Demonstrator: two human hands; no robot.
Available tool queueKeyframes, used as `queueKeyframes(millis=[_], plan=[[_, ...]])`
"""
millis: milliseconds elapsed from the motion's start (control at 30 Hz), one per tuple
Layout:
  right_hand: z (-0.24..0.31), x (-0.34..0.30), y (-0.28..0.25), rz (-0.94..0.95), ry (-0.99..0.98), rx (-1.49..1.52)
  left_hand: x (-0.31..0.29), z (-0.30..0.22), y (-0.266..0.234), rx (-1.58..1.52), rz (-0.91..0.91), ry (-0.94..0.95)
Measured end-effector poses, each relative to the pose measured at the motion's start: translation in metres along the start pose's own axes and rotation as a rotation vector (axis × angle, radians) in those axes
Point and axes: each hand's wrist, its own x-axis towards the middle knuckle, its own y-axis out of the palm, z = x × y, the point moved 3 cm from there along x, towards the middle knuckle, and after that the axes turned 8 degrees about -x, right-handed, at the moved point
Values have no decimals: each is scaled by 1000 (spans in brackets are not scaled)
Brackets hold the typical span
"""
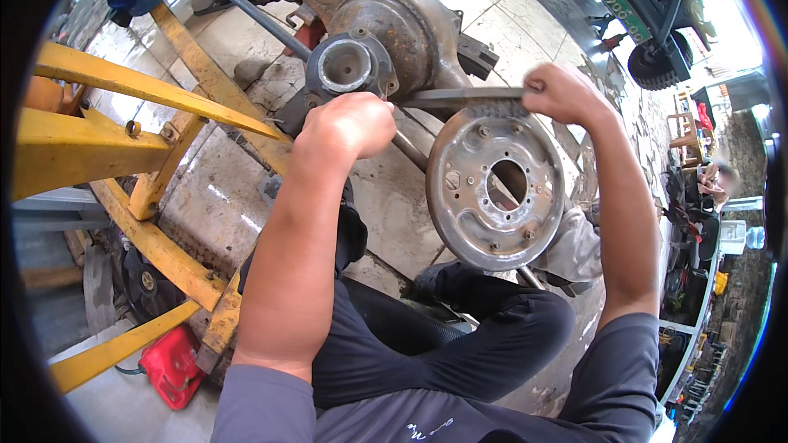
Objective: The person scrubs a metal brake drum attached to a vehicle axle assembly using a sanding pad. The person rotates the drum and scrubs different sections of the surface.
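In the head view, the right hand point(566, 94) is folded in a firm grip around the bristled end of a long, dark, flat-backed wire brush point(455, 98); the left hand point(349, 125) is curled closed at its handle end. The bristles meet the top rim of a round, grey, pierced metal plate point(469, 205) — propped upright beside a rusty, bulbous axle housing point(398, 25).

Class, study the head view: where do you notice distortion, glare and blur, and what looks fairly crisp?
Head view: fisheye distortion likely bows the yellow steel beam; the corners are black; light at upper right is blown out, with rainbow fringing on the right rim; glare spots the tiled floor; the right hand looks slightly smeared, probably by motion; the brake backing plate is fairly crisp.
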Motion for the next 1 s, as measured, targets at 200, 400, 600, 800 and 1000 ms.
queueKeyframes(millis=[200, 400, 600, 800, 1000], plan=[[-111, -72, 105, -32, 149, 218, 5, -18, 14, 64, 15, 38], [-99, -91, 119, -264, 303, 50, -8, -35, 16, 148, 40, 16], [22, -40, 92, -162, 150, 93, -1, -35, 19, 119, 14, 144], [31, -46, 79, -76, 301, 586, 6, -26, 17, 55, 22, 120], [-25, -146, 77, -1, 418, 1558, 5, -11, 11, 66, 11, 77]])
